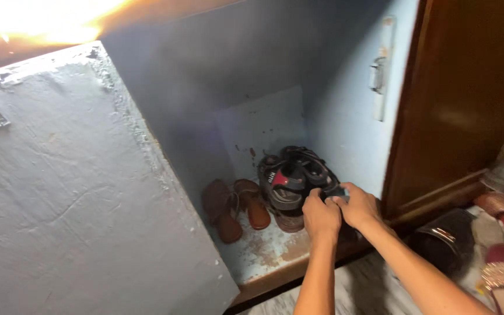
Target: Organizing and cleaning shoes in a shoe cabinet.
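Both hands are on the black sandals near the shelf's front right corner: left hand and right hand curled around them, brown sandals just beside.

Two hands are reaching into the cupboard: the left hand and the right hand. Two brown sandals are lying as one pair on the cupboard floor. Beside them, black strapped sandals are sitting in one heap, apparently two. One open cupboard door is showing. One black bag is lying outside.
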